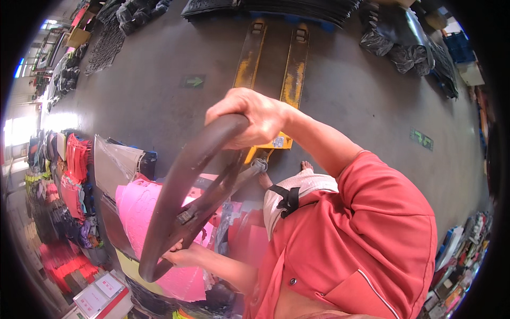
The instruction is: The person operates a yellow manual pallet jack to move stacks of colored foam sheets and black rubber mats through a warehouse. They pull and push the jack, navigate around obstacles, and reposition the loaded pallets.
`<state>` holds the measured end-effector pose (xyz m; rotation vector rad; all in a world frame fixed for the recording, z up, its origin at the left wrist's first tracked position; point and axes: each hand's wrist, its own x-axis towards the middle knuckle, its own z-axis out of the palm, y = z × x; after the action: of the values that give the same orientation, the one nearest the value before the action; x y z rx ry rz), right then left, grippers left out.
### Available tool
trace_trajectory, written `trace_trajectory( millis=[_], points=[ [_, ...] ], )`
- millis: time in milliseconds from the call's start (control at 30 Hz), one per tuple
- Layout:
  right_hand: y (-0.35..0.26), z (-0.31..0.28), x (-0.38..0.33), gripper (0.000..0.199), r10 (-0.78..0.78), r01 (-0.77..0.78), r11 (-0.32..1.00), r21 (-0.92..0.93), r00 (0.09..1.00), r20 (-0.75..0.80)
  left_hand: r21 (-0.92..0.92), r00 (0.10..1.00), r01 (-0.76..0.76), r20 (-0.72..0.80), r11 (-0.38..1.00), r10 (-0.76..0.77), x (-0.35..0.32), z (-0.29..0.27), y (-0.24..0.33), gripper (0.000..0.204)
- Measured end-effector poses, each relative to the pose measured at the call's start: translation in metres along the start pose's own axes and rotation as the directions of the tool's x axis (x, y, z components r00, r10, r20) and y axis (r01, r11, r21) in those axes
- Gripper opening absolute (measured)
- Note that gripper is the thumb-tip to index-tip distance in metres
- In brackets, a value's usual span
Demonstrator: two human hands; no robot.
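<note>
I grip the dark loop handle [180,181] of a yellow pallet jack [293,74] with both hands. My right hand [249,114] is closed over one end of the loop, its red-sleeved arm coming in from the right. At the loop's other end, my left hand [183,257] holds the handle just beside the lever in its middle. The jack's two worn forks run away from me across the grey floor and under a stack of black mats [276,8].
A pile of pink sheets [139,204] wrapped in clear film lies under the handle on the left. Stacks of red, pink and dark goods [69,181] line the left side. Black bagged bundles [398,48] sit at the far right. Green arrow markings [194,81] are on the floor.
</note>
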<state>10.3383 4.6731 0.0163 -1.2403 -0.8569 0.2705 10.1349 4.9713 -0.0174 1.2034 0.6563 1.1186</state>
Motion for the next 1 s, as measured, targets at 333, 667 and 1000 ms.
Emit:
trace_trajectory(
  millis=[333, 667, 1000],
  points=[
    [-0.016, 0.009, -0.047, 0.009, -0.056, 0.058, 0.998, 0.008, 0.983, -0.175, -0.091, 0.975, 0.117, 0.197, 0.989, -0.097, -0.029, -0.042, 0.013, 0.051],
    [-0.074, 0.076, -0.146, 0.014, -0.077, 0.050, 0.989, -0.136, 0.977, -0.200, 0.370, 0.898, -0.353, 0.393, 0.859, 0.200, -0.062, -0.116, 0.041, 0.025],
    [-0.097, 0.132, -0.196, 0.014, -0.167, 0.153, 0.985, -0.082, 0.963, -0.211, 0.322, 0.935, -0.220, 0.340, 0.921, 0.104, -0.090, -0.149, 0.066, 0.061]
  ],
)
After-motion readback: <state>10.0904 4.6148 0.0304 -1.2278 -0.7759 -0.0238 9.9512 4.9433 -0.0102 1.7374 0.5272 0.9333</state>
